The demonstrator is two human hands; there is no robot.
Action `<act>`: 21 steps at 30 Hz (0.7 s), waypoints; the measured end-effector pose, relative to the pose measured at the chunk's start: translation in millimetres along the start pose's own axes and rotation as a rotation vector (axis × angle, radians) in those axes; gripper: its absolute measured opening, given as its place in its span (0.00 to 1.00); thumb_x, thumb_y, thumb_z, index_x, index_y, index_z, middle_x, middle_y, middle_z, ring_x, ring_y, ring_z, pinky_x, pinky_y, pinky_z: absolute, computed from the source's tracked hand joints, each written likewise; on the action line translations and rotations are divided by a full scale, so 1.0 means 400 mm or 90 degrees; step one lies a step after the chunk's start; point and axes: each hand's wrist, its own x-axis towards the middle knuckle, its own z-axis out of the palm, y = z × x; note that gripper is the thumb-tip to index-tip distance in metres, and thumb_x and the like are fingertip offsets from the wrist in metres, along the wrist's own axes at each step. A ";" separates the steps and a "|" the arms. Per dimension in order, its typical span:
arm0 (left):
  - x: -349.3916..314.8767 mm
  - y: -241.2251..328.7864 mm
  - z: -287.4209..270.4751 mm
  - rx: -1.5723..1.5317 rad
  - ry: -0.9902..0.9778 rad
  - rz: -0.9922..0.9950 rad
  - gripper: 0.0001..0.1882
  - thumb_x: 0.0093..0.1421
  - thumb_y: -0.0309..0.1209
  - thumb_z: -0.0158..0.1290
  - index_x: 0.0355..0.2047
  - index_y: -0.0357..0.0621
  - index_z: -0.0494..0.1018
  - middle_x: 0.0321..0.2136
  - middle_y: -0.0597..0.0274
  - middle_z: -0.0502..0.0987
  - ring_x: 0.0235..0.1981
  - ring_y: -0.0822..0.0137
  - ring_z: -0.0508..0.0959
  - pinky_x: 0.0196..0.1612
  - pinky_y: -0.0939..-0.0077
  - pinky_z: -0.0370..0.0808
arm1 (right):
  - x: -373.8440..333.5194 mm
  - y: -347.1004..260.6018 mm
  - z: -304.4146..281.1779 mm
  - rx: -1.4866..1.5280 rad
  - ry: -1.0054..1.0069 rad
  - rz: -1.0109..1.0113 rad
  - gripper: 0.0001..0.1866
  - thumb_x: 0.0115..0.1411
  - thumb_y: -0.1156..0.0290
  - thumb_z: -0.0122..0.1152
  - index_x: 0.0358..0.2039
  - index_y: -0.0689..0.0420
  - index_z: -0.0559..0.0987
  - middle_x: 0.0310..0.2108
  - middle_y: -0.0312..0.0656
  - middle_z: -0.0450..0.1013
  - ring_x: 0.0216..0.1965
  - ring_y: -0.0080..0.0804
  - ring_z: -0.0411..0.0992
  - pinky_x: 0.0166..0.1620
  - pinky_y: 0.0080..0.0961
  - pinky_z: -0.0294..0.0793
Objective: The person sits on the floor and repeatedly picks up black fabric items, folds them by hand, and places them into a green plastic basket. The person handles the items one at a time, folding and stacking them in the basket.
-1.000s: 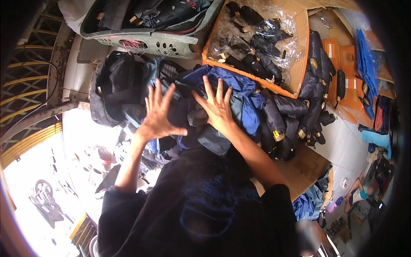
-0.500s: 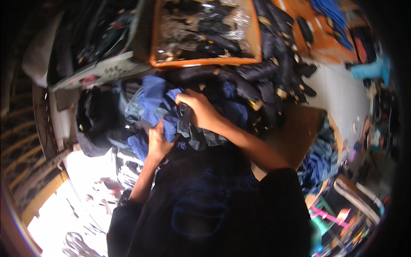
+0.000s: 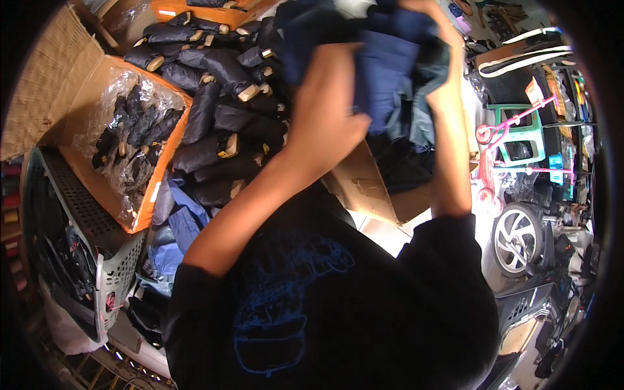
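Note:
A loose bundle of blue and dark cloth (image 3: pixel 387 71) is lifted at the upper middle, above an open cardboard box (image 3: pixel 367 179). My left hand (image 3: pixel 328 107), smeared by motion, is closed at the bundle's left side. On its other side my right hand (image 3: pixel 450 49) grips the cloth, with its fingertips partly hidden at the picture's top edge. Grey-green folds hang down between my arms. Dark cloth (image 3: pixel 403 162) shows inside the box below.
Dark rolled bundles (image 3: pixel 221 68) with pale ends are heaped at upper left. Beside them stand an orange-rimmed box (image 3: pixel 170 172) with plastic-wrapped items and a grey perforated crate (image 3: pixel 123 270). Rightward are a pink scooter (image 3: pixel 484 166), a green stool (image 3: pixel 536 133) and a wheel (image 3: pixel 518 239).
I have turned to the right, and the view has swung with me. Both hands have carried the cloth from the pile in front of the orange-rimmed box to over the cardboard box.

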 end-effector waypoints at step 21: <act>-0.312 -0.041 -0.315 0.156 -0.149 -0.152 0.21 0.48 0.26 0.63 0.45 0.45 0.76 0.55 0.57 0.71 0.60 0.49 0.64 0.61 0.55 0.61 | -0.122 0.410 -0.059 -0.789 -0.433 -0.013 0.24 0.64 0.65 0.49 0.61 0.53 0.65 0.64 0.46 0.57 0.64 0.50 0.54 0.62 0.45 0.57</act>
